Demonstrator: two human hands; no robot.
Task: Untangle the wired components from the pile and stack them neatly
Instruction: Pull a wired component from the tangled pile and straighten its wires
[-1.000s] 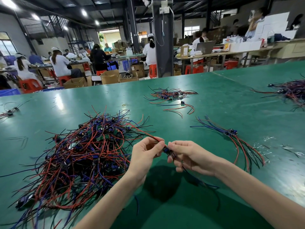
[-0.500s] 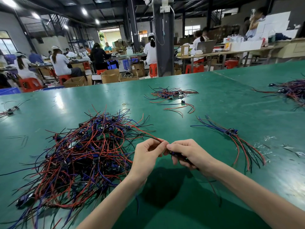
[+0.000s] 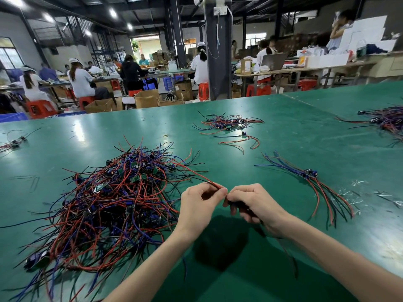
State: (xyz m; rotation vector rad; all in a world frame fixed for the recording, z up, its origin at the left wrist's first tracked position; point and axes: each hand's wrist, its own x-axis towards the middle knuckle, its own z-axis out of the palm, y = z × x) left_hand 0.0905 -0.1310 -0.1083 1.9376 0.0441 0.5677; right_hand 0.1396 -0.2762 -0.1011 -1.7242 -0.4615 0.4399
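A big tangled pile (image 3: 113, 203) of red, blue and black wires with small green boards lies on the green table (image 3: 283, 131), left of centre. Just right of it, my left hand (image 3: 199, 205) pinches the red and black wires (image 3: 196, 175) that run back into the pile. My right hand (image 3: 254, 203) touches the left one fingertip to fingertip and grips one wired component, its dark wires trailing down under my wrist. A neat stack (image 3: 309, 177) of sorted components lies to the right, blue wires pointing away, red and black ones toward me.
A smaller loose bunch (image 3: 226, 123) and a single component (image 3: 243, 135) lie farther back. Another wire pile (image 3: 386, 120) sits at the right edge, a few pieces (image 3: 13, 143) at the left edge. Clear plastic scraps (image 3: 357, 192) lie right of the stack. Seated workers fill the hall behind.
My hands have closed together and lifted slightly away from me. The component, visible between the fingertips a second ago, is now tucked inside my right hand.
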